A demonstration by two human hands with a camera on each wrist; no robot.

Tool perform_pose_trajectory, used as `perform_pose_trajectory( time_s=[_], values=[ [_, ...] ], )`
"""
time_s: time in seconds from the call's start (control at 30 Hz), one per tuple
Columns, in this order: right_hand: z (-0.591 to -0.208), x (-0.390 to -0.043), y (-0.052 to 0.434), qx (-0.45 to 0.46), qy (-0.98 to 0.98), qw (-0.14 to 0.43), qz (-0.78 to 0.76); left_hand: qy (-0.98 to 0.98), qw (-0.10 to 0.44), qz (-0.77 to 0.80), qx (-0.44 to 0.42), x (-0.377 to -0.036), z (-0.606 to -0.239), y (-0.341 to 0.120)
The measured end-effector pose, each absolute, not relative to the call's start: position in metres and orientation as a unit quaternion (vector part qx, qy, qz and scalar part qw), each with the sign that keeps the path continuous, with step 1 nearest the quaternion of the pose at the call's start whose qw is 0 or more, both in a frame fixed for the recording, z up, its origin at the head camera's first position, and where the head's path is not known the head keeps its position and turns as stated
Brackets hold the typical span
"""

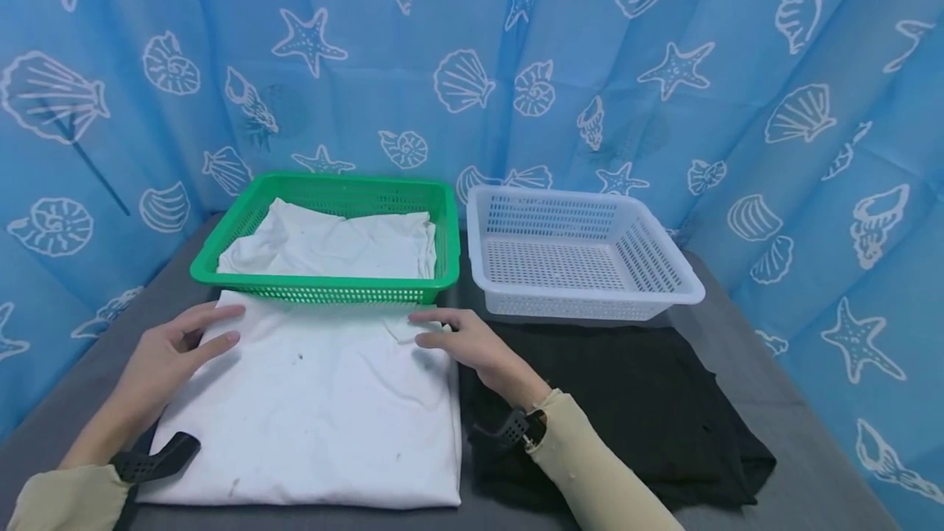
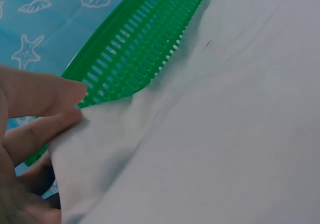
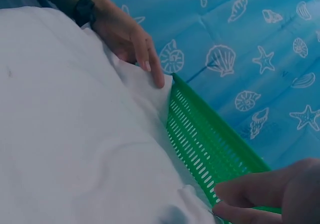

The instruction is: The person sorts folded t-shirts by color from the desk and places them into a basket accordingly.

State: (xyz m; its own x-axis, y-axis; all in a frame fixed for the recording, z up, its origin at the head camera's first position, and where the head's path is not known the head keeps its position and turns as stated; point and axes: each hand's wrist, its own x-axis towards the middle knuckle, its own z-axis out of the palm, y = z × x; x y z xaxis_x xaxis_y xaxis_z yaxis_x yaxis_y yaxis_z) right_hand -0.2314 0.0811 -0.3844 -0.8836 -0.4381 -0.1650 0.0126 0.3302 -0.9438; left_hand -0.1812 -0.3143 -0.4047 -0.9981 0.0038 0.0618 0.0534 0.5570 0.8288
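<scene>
A folded white cloth (image 1: 317,408) (image 2: 225,134) (image 3: 65,134) lies flat on the grey table (image 1: 796,400) in front of a green basket (image 1: 310,279) (image 2: 135,49) (image 3: 210,149). My left hand (image 1: 224,324) (image 2: 75,102) pinches the cloth's far left corner, which is lifted slightly. My right hand (image 1: 416,329) (image 3: 220,201) pinches the far right corner, close to the basket's front wall. In the right wrist view the left hand's fingers (image 3: 150,69) lie over their corner.
The green basket holds another crumpled white cloth (image 1: 332,244). An empty white basket (image 1: 590,301) stands to its right. A black cloth (image 1: 649,400) lies spread under my right forearm. A blue seashell curtain (image 1: 664,64) closes in the back and sides.
</scene>
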Motion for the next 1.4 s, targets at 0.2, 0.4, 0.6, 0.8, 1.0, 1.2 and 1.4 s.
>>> perform_pose_trajectory(
  time_s=[0.2, 0.4, 0.6, 0.8, 1.0, 1.2, 1.4],
  values=[
    [-0.3838, -0.231, 0.0809, -0.126, 0.779, 0.195, -0.583, -0.878, 0.002, -0.478, -0.032, -0.1813, -0.4043, -0.3153],
    [-0.3815, -0.2277, 0.0763, -0.135, 0.782, 0.143, -0.592, -0.865, -0.003, -0.499, -0.049, -0.1776, -0.4009, -0.3129],
    [-0.3788, -0.2257, 0.0728, -0.162, 0.752, 0.123, -0.627, -0.882, 0.088, -0.46, -0.053, -0.1743, -0.4017, -0.3106],
    [-0.3807, -0.2237, 0.0723, -0.174, 0.741, 0.15, -0.631, -0.895, 0.108, -0.43, -0.053, -0.1737, -0.4012, -0.309],
    [-0.3829, -0.2245, 0.0723, -0.18, 0.749, 0.163, -0.617, -0.92, 0.022, -0.387, -0.062, -0.177, -0.4015, -0.3085],
    [-0.383, -0.2249, 0.0733, -0.197, 0.744, 0.197, -0.607, -0.916, -0.032, -0.399, -0.039, -0.1796, -0.404, -0.3079],
    [-0.3797, -0.2245, 0.0733, -0.225, 0.736, 0.24, -0.592, -0.909, 0.006, -0.417, -0.015, -0.1779, -0.4044, -0.3101]
  ],
)
